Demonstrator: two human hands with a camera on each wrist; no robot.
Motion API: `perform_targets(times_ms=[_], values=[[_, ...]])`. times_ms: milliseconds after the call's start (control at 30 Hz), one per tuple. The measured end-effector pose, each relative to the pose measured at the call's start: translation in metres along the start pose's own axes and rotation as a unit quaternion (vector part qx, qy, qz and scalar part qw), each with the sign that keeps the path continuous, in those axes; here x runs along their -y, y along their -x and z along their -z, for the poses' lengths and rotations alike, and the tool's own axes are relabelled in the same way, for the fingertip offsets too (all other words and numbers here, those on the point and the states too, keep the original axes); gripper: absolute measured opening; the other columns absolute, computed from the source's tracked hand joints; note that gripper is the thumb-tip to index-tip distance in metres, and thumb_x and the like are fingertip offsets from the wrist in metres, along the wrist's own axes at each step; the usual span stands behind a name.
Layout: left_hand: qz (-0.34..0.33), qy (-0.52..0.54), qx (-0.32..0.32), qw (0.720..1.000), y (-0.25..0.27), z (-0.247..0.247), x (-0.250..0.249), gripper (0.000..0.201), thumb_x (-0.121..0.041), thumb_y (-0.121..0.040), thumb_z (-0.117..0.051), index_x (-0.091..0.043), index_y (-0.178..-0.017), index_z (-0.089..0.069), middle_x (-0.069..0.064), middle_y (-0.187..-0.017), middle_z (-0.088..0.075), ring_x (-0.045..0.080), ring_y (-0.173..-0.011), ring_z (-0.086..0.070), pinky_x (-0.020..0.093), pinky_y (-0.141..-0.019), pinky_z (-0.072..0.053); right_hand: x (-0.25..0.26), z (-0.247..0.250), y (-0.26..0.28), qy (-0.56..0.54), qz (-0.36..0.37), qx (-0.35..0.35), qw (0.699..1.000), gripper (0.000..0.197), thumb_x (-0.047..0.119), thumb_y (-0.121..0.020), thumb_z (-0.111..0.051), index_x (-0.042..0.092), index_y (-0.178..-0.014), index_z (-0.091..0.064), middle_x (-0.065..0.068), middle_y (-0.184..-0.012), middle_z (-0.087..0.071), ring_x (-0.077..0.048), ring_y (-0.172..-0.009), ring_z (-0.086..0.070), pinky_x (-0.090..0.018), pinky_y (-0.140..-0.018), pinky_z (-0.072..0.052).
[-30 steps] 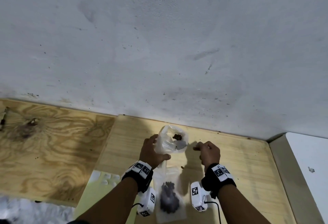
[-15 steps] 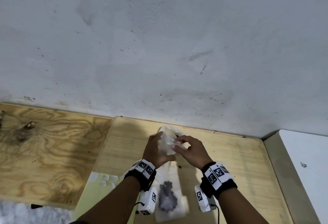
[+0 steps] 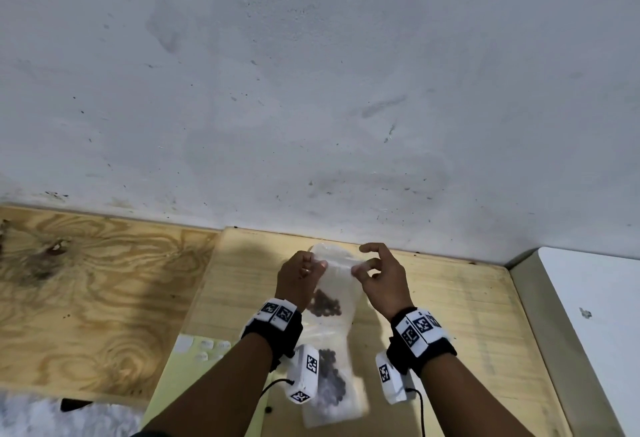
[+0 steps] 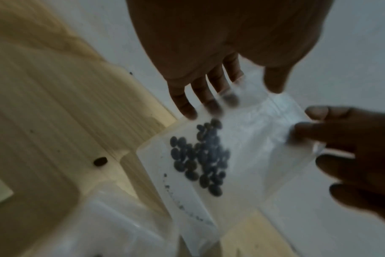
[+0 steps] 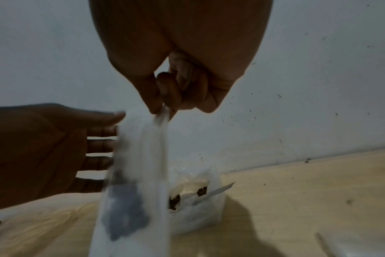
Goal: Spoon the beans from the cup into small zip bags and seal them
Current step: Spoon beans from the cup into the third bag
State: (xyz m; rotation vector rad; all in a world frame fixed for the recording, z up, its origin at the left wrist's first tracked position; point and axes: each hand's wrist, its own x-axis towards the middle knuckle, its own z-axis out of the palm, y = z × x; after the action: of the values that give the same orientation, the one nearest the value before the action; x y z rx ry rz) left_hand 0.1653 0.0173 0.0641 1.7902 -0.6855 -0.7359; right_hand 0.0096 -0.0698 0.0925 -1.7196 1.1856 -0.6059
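A person holds a small clear zip bag up over the far edge of the table, close to the wall. The left hand pinches the bag's upper left corner, thumb in front and fingers spread behind the plastic. The right hand has a tight grip on the upper right corner between thumb and forefinger, the other fingers curled loosely above. Dark beans sit bunched in the lower part of the bag, which hangs down between the two hands. Behind it, near the table's far edge, stands the plastic cup with a few beans and a white spoon in it. A second bag of beans lies flat on the table nearer the person, between the wrists. One stray bean lies on the wood.
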Motion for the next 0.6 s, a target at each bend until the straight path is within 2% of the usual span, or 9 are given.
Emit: perform_targets(times_ms=[67, 133, 167, 267, 300, 367, 433, 500, 600], values=[[0.016, 0.035, 0.006, 0.999, 0.000, 0.000, -0.003, 0.015, -0.019, -0.084, -0.072, -0.011, -0.077, -0.061, 0.013, -0.075, -0.070, 0.030, -0.069, -0.066, 0.033, -0.067, -0.051, -0.001, 0.000, -0.001, -0.058, -0.037, -0.004, 0.998, 0.031, 0.018, -0.075, -0.082, 0.028, -0.101, -0.067, 0.000, -0.078, -0.068, -0.017, -0.078, -0.066, -0.033, -0.075, -0.054], [0.033, 0.068, 0.032, 0.997, 0.001, 0.001, -0.007, 0.016, -0.017, -0.084, -0.072, -0.009, -0.075, -0.061, 0.014, -0.076, -0.070, 0.025, -0.067, -0.064, 0.031, -0.067, -0.051, -0.003, -0.002, -0.003, -0.100, -0.067, 0.004, 0.993, 0.021, 0.023, -0.070, -0.087, 0.021, -0.087, -0.075, -0.001, -0.082, -0.072, -0.020, -0.080, -0.066, -0.035, -0.076, -0.053], [0.048, 0.085, 0.048, 0.994, 0.003, 0.001, -0.010, 0.017, -0.019, -0.084, -0.072, -0.007, -0.076, -0.063, 0.012, -0.076, -0.070, 0.022, -0.067, -0.063, 0.030, -0.066, -0.050, -0.004, -0.003, -0.003, -0.114, -0.077, 0.011, 0.990, 0.017, 0.023, -0.069, -0.088, 0.017, -0.080, -0.075, 0.002, -0.080, -0.073, -0.019, -0.076, -0.065, -0.033, -0.072, -0.053], [0.081, 0.103, 0.085, 0.988, 0.009, 0.001, -0.015, 0.023, -0.024, -0.086, -0.071, -0.002, -0.084, -0.070, 0.011, -0.080, -0.073, 0.018, -0.066, -0.065, 0.028, -0.066, -0.048, 0.002, -0.002, -0.001, -0.145, -0.093, 0.045, 0.984, 0.019, 0.015, -0.075, -0.084, 0.006, -0.072, -0.068, 0.013, -0.057, -0.062, -0.002, -0.051, -0.052, -0.012, -0.049, -0.039], [0.085, 0.101, 0.086, 0.988, 0.010, 0.001, -0.016, 0.025, -0.025, -0.086, -0.071, -0.001, -0.085, -0.071, 0.015, -0.082, -0.073, 0.018, -0.066, -0.065, 0.027, -0.065, -0.049, 0.005, 0.000, 0.000, -0.153, -0.094, 0.057, 0.982, 0.020, 0.014, -0.077, -0.083, 0.005, -0.071, -0.066, 0.014, -0.051, -0.058, 0.002, -0.044, -0.048, -0.009, -0.044, -0.034], [0.080, 0.097, 0.078, 0.989, 0.011, 0.001, -0.014, 0.032, -0.028, -0.083, -0.073, 0.004, -0.085, -0.068, 0.021, -0.085, -0.073, 0.023, -0.068, -0.067, 0.032, -0.066, -0.054, 0.008, 0.003, 0.000, -0.152, -0.096, 0.079, 0.981, 0.023, 0.012, -0.079, -0.080, 0.009, -0.065, -0.062, 0.016, -0.044, -0.051, 0.003, -0.037, -0.044, -0.007, -0.040, -0.031], [0.078, 0.089, 0.074, 0.990, 0.010, 0.001, -0.012, 0.042, -0.035, -0.077, -0.076, 0.005, -0.086, -0.067, 0.021, -0.085, -0.073, 0.033, -0.077, -0.071, 0.043, -0.074, -0.057, 0.010, 0.006, 0.001, -0.143, -0.096, 0.091, 0.981, 0.028, 0.010, -0.081, -0.079, 0.015, -0.059, -0.061, 0.016, -0.043, -0.053, 0.003, -0.037, -0.045, -0.007, -0.040, -0.031], [0.083, 0.092, 0.073, 0.990, 0.012, 0.001, -0.013, 0.046, -0.039, -0.073, -0.076, 0.004, -0.085, -0.068, 0.019, -0.083, -0.074, 0.037, -0.084, -0.071, 0.049, -0.078, -0.057, 0.008, 0.005, -0.001, -0.134, -0.094, 0.096, 0.982, 0.031, 0.010, -0.081, -0.078, 0.018, -0.056, -0.061, 0.015, -0.044, -0.055, 0.003, -0.039, -0.047, -0.007, -0.042, -0.033], [0.096, 0.120, 0.075, 0.985, 0.013, 0.002, -0.013, 0.036, -0.037, -0.080, -0.072, -0.001, -0.084, -0.072, 0.018, -0.085, -0.074, 0.037, -0.085, -0.071, 0.047, -0.083, -0.055, 0.004, 0.003, -0.003, -0.131, -0.106, 0.072, 0.983, 0.031, 0.018, -0.078, -0.082, 0.014, -0.058, -0.059, 0.012, -0.050, -0.051, -0.002, -0.042, -0.042, -0.012, -0.042, -0.031]])
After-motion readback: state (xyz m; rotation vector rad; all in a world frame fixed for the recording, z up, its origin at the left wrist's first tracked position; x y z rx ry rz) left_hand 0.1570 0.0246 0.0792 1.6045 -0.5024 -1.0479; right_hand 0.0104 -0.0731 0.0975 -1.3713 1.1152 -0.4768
